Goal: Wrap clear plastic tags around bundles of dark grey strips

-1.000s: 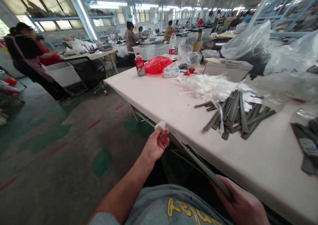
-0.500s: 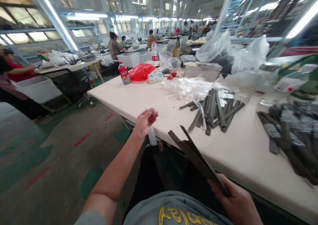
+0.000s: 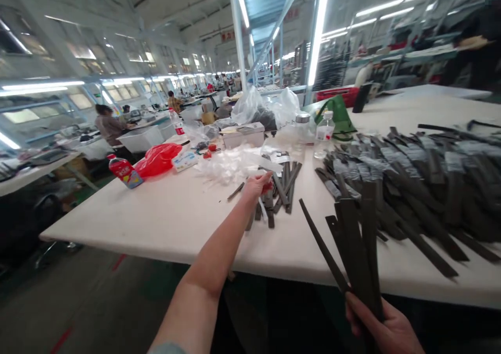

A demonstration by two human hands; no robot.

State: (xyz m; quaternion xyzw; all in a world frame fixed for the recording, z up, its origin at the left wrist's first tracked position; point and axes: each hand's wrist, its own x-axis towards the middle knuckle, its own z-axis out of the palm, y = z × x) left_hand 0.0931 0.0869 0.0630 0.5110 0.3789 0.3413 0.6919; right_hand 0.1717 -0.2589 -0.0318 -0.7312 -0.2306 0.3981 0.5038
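My right hand (image 3: pixel 381 322) grips several long, flat dark strips (image 3: pixel 354 244) that fan out upward over the table's front edge. My left hand (image 3: pixel 257 185) reaches across the table with its fingers closed. A strip of translucent plastic film (image 3: pixel 263 162) is at its fingertips, partly hidden by the hand. Just under and beside this hand lies a small loose pile of dark strips (image 3: pixel 287 187). Crumpled clear plastic (image 3: pixel 221 163) spreads to its left. A large heap of dark strips bundled with clear wrap (image 3: pixel 410 179) covers the right side.
On the pale table (image 3: pixel 156 223) stand a red-capped drink bottle (image 3: pixel 124 170), a red plastic bag (image 3: pixel 158 158), a tissue pack (image 3: pixel 185 160), a box (image 3: pixel 243 135), a clear bottle (image 3: pixel 324 134) and a green bag (image 3: pixel 338 117). A person (image 3: pixel 109 127) sits at another table behind.
The view has swung right. My left hand has moved from the table's front edge to the small strip pile. My right hand has raised its strips more upright, spreading them.
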